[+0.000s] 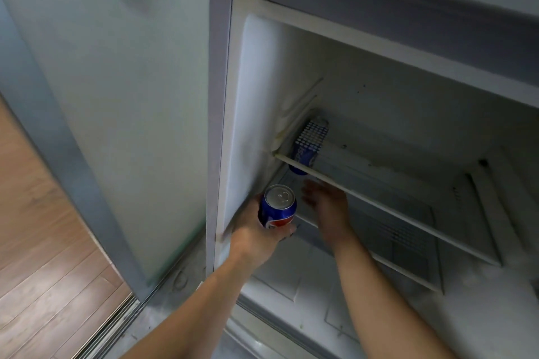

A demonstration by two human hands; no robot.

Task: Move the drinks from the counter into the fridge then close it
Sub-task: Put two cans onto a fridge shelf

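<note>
Nearest: two bare forearms reaching up into open fridge (pixel 224 125). Left hand (pixel 256 237) wrapped round blue can (pixel 279 207), gripping from below and side; can upright, just at fridge opening by left wall, over lower shelf (pixel 408 268). Blue body, red-and-white patch low on side, silver top with pull tab intact, unopened. Right hand (pixel 323 201) just right of it, fingers straight and spread, holding nothing, reaching in under upper shelf (pixel 379 198) toward back left corner. Further in: second can (pixel 307 146) standing at far left corner of lower level, seen partly behind upper shelf's front edge; blue with white dot pattern on upper part, white lettering lower down, blurred. Interior white, stained. Far left: frosted sliding panel (pixel 110 96), wood floor (pixel 43 242).
</note>
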